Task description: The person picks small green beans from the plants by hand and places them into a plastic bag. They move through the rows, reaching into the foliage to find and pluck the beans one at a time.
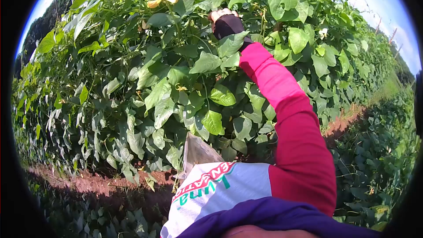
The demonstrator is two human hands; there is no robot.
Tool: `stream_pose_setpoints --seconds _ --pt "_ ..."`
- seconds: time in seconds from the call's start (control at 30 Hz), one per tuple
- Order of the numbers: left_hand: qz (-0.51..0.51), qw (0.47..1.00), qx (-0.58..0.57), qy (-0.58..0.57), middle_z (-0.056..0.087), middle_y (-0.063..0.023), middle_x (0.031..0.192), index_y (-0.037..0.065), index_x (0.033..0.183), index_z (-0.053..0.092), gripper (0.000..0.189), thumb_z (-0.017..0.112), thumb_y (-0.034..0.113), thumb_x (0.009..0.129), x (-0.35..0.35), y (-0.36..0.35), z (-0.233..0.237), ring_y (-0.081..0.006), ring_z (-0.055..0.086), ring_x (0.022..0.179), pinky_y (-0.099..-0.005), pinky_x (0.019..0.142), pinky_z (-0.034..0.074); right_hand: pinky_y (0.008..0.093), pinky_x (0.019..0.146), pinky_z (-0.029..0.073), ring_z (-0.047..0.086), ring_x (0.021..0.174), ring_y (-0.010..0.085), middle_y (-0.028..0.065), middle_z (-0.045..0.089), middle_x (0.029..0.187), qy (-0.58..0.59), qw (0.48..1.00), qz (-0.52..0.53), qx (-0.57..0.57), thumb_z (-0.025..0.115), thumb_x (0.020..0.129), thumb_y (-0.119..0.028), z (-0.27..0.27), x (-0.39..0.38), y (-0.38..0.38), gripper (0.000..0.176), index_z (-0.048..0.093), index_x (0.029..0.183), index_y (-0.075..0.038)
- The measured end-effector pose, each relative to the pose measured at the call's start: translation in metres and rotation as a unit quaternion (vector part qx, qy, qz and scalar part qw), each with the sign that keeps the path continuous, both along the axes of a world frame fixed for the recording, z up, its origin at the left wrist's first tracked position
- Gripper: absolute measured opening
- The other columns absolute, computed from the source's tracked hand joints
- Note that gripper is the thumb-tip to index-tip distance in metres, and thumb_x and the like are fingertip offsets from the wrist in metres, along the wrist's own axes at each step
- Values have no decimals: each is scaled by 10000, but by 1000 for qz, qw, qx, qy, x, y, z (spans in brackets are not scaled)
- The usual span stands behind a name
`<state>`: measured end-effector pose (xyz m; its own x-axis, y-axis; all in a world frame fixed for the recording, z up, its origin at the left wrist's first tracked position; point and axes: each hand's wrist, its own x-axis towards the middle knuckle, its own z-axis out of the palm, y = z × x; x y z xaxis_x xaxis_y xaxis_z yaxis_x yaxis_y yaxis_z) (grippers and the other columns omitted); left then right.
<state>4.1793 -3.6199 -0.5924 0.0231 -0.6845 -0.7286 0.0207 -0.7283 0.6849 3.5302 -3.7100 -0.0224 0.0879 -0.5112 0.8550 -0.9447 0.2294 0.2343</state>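
My right hand, in a dark fingerless glove below a red and pink sleeve, reaches into the upper leaves of a tall wall of climbing vines. Its fingers are bent and partly hidden among the leaves, and whatever they hold cannot be made out. A green leaf overlaps the wrist. Yellowish flowers hang to the left of the hand. My left hand does not show in the view.
A pale, open bag or cloth sticks out in front of my white shirt. Reddish soil runs along the foot of the vines. More low plants grow at the right, and thin posts rise behind.
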Motion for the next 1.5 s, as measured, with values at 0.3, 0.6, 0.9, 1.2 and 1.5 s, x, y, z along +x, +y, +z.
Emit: stream_pose_setpoints --seconds 0.3,0.6,0.9,1.2,1.5 --pt "-76 997 -28 19 656 -111 1074 2 1224 571 323 602 29 905 -1 -11 9 -163 644 894 -273 776 524 346 782 474 612 919 184 94 630 942 -93 960 144 219 453 926 -184 -1 -1 33 277 677 1051 -77" --pt "-84 996 1 14 656 -108 1070 2 1221 572 317 600 34 907 8 -4 0 -158 643 880 -268 763 523 217 569 481 663 712 117 33 678 862 -572 781 233 -88 651 901 -144 28 -27 49 174 625 1032 -33" --pt "-29 995 -96 21 657 -104 1065 3 1218 574 311 598 38 910 24 -40 9 -154 642 866 -264 749 522 280 681 546 672 756 218 109 673 835 -64 994 -23 89 633 866 -134 16 -97 -70 211 613 1034 -8" --pt "-63 821 -557 111 669 -78 1021 18 1229 582 299 561 69 935 -130 -123 362 -116 626 821 -234 706 493 484 968 415 609 1097 335 208 651 1110 -194 936 -191 225 506 872 -346 41 37 -52 463 528 1281 -131" --pt "-215 697 -664 165 673 -47 1041 10 1190 636 322 654 93 880 -272 -161 587 -87 594 884 -226 818 461 482 945 428 547 1160 326 115 623 1179 -180 949 26 257 644 807 -521 44 0 -32 645 473 1307 -150"
